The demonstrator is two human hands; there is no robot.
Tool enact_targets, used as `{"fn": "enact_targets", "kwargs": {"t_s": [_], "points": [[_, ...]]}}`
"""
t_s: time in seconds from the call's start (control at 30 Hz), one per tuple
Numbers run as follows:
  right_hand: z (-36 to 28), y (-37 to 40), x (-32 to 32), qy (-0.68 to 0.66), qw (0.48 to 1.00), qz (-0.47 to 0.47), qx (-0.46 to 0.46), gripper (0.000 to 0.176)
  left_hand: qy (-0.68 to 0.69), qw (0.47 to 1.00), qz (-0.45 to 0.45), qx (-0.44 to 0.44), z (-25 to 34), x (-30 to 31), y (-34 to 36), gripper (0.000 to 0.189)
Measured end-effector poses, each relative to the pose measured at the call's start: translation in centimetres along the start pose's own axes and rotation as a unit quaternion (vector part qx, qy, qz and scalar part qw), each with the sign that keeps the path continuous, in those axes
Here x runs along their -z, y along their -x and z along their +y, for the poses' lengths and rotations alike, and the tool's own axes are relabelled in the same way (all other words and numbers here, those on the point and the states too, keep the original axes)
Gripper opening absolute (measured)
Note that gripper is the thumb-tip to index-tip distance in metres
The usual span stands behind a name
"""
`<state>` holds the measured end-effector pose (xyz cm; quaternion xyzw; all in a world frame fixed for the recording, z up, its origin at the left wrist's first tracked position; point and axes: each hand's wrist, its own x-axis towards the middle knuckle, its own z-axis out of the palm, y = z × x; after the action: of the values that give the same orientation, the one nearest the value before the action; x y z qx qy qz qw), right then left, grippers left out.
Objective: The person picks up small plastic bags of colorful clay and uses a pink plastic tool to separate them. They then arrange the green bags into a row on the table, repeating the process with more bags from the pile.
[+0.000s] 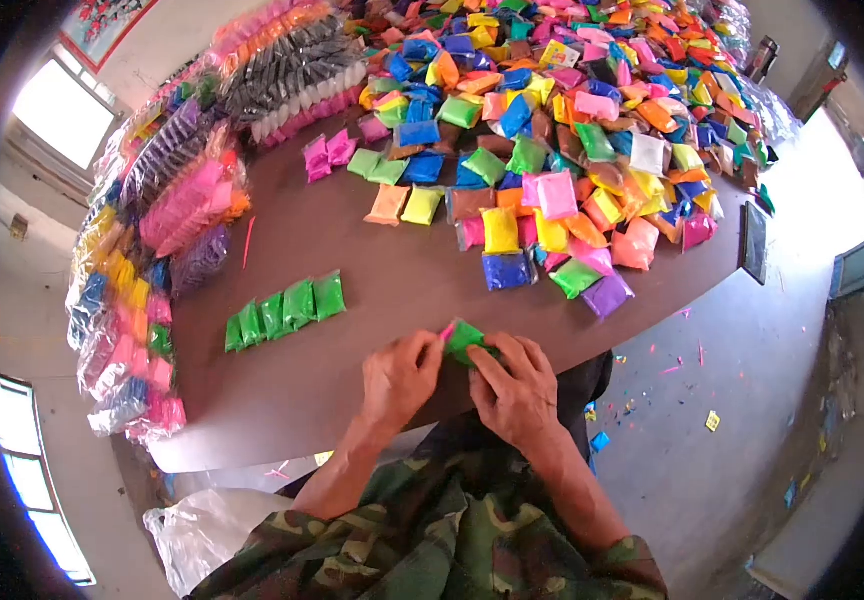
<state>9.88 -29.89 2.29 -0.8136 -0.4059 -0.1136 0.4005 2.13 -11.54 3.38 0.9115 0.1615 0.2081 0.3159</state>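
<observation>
Near the table's front edge, a small green packet (465,338) lies between my two hands. My left hand (399,380) is closed in a pinch at the packet's left side, where a small pink strip (447,331) sticks out from the fingertips. Thumb and fingers of my right hand (519,390) grip the packet's right side and cover part of it. To the left on the table rests a row of several green packets (284,311), lying side by side.
A large heap of loose coloured packets (552,130) covers the far right of the brown table (352,250). Stacked bundles of bagged packets (187,200) line the left edge. A thin red stick (248,243) lies near them. A dark flat device (754,243) sits at the right edge.
</observation>
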Motion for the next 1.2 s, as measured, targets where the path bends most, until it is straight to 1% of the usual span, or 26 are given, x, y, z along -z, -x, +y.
{"fn": "enact_targets", "kwargs": {"t_s": [0.07,0.1,0.2,0.3,0.4,0.5,0.6,0.7,0.8,0.93,1.03,1.13,1.2], "points": [[-0.6,-0.1,0.0,0.005,1.0,0.007,-0.003,0.034,-0.026,0.999,0.006,0.025,-1.8,0.3,-0.4,0.011],[-0.7,-0.2,0.0,0.008,1.0,0.009,-0.004,0.034,-0.018,0.999,-0.001,0.029,-1.6,1.0,-0.6,0.013],[-0.9,-0.1,0.0,0.007,1.0,0.012,-0.012,0.037,0.062,0.998,0.005,-0.026,0.3,1.0,-0.1,0.014],[-0.9,-0.1,-0.2,0.018,1.0,0.017,-0.011,0.038,-0.011,0.999,-0.031,-0.036,0.4,0.1,0.9,0.014],[-0.9,0.0,-0.5,0.022,0.999,0.024,-0.014,0.037,-0.027,0.999,0.014,-0.036,-0.9,-0.1,0.0,0.014],[-0.6,0.1,-0.9,0.028,0.999,0.024,-0.01,0.035,-0.034,0.999,0.016,-0.002,-1.8,0.4,-1.1,0.013],[-0.4,0.6,-1.2,0.027,0.999,0.026,-0.013,0.034,0.033,0.999,-0.017,-0.025,-0.3,0.8,-0.3,0.014],[-0.2,0.4,-1.5,0.029,0.999,0.038,-0.007,0.034,-0.055,0.998,-0.036,-0.022,-1.1,0.2,0.3,0.015],[-0.1,0.7,-1.6,0.025,0.999,0.046,-0.013,0.034,-0.053,0.998,0.004,0.017,-2.7,1.2,-1.5,0.015],[-0.3,0.4,-1.4,0.021,0.999,0.049,-0.007,0.037,0.016,1.0,-0.018,-0.005,-1.2,1.5,-1.1,0.013],[-0.4,0.4,-1.3,0.023,0.998,0.05,-0.001,0.039,-0.009,0.998,-0.042,-0.042,-0.3,0.5,-0.1,0.013],[-0.5,0.5,-1.2,0.024,0.999,0.044,0.007,0.038,-0.045,0.999,-0.011,-0.004,-1.5,0.5,-0.8,0.014],[-0.2,0.8,-1.2,0.026,0.999,0.034,0.007,0.036,0.0,1.0,0.008,-0.011,-1.6,0.8,-1.0,0.014]]}}
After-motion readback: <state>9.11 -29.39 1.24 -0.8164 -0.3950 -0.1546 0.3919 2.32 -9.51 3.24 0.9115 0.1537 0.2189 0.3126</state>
